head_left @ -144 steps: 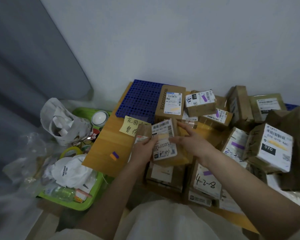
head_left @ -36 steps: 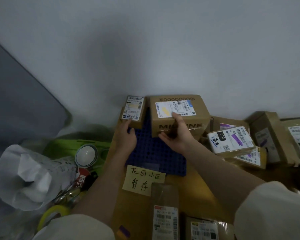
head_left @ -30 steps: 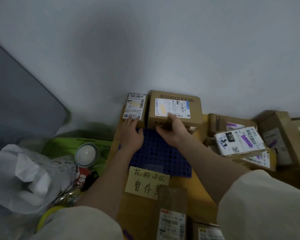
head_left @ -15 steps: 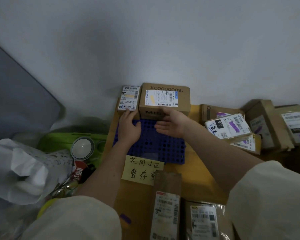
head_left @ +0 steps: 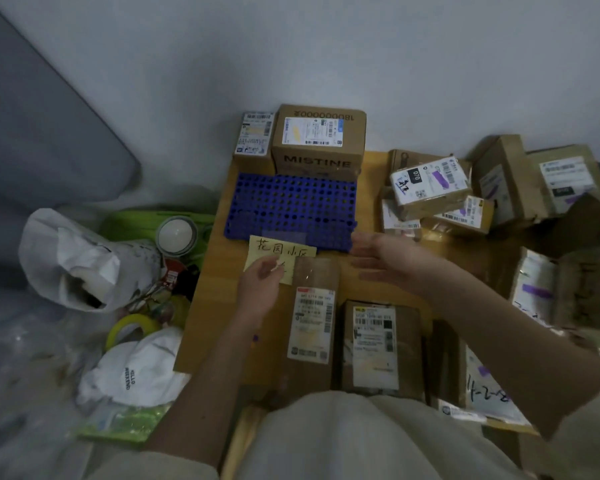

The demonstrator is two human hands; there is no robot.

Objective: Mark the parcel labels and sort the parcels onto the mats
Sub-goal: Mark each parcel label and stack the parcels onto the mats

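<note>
Place: an informal parcel-sorting corner, likely a room in a home or small pickup point (nothing shows which).
Surface: a low wooden bench (head_left: 371,216) pushed against a plain pale wall (head_left: 326,46).
Goods: many brown cardboard parcels with printed barcode labels (head_left: 430,185), some marked with purple strokes or handwritten numbers, heaped to the right.
Sorting aid: a blue perforated plastic mat (head_left: 291,206) with a yellow handwritten sticky note (head_left: 278,251) at its near edge.
Clutter: a green plastic tray (head_left: 146,220) on the left holding a crumpled white plastic bag (head_left: 73,261) and a yellow tape roll (head_left: 132,329).
</note>
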